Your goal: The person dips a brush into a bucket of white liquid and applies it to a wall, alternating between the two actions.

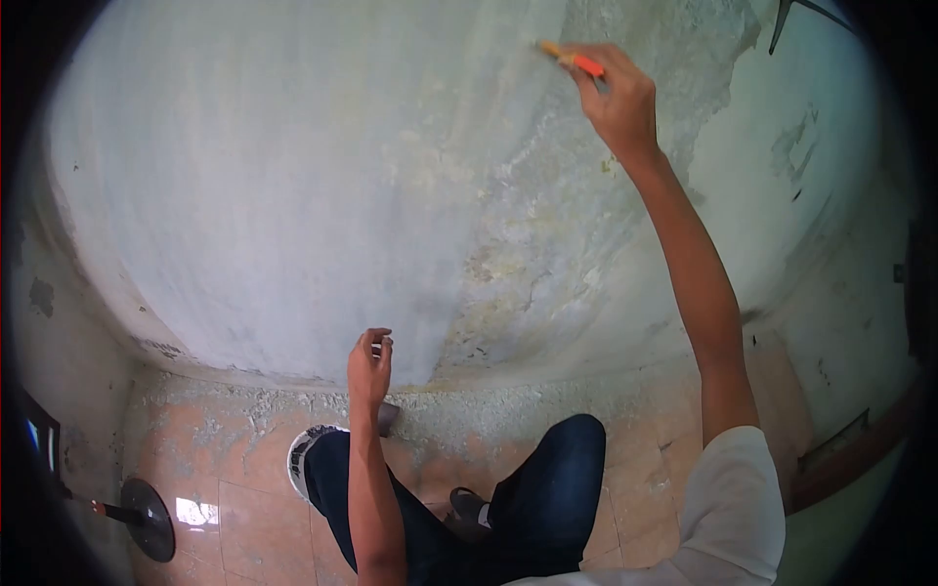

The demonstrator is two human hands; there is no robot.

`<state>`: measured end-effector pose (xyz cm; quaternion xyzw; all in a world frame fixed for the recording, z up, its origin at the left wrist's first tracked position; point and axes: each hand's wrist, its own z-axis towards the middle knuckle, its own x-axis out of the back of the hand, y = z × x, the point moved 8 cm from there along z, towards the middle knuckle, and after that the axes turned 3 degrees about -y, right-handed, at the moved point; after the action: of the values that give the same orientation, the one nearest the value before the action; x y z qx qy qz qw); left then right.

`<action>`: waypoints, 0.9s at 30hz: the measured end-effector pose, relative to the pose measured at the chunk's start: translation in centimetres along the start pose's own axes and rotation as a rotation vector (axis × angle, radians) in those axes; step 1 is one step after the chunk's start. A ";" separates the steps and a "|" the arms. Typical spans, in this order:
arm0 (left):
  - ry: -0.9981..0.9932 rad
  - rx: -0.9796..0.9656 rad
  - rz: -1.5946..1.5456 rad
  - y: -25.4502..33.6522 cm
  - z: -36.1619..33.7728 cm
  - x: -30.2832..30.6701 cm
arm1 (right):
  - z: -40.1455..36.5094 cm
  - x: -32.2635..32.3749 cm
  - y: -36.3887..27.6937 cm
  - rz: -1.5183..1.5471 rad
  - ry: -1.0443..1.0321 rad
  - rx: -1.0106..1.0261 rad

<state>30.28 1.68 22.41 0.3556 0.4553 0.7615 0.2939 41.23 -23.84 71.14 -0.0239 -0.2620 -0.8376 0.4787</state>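
My right hand is raised high against the wall, fingers closed around a paintbrush with an orange-red handle. The brush head points left and meets the wall near the edge between a smooth, pale, streaked coat and rough, patchy plaster. Low in front of the wall hangs my left hand, its fingers loosely bent with a gap to the thumb and nothing visible in them. Beside my knee, a white-rimmed bucket shows only in part; its contents are hard to make out.
Flaked plaster debris lies along the foot of the wall on the tiled floor. A round dark stand base is at the lower left. A brown cylindrical object sits just behind my left wrist. Dark thin legs protrude at the top right.
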 end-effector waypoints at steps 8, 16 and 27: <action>-0.023 -0.003 -0.002 0.5 -0.2 -0.2 | -22.8 -10.1 -9.5 0.003 -0.273 0.035; -0.074 0.008 0.023 -0.5 0.0 -0.7 | -19.8 -11.4 -6.4 0.168 -0.376 -0.158; -0.086 -0.009 0.057 -0.2 -0.2 -1.5 | -21.5 -10.8 -9.2 -0.038 -0.207 0.057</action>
<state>30.98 0.51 21.78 0.3996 0.4283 0.7556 0.2932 44.11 -21.52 45.65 -0.0915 -0.3342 -0.8317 0.4337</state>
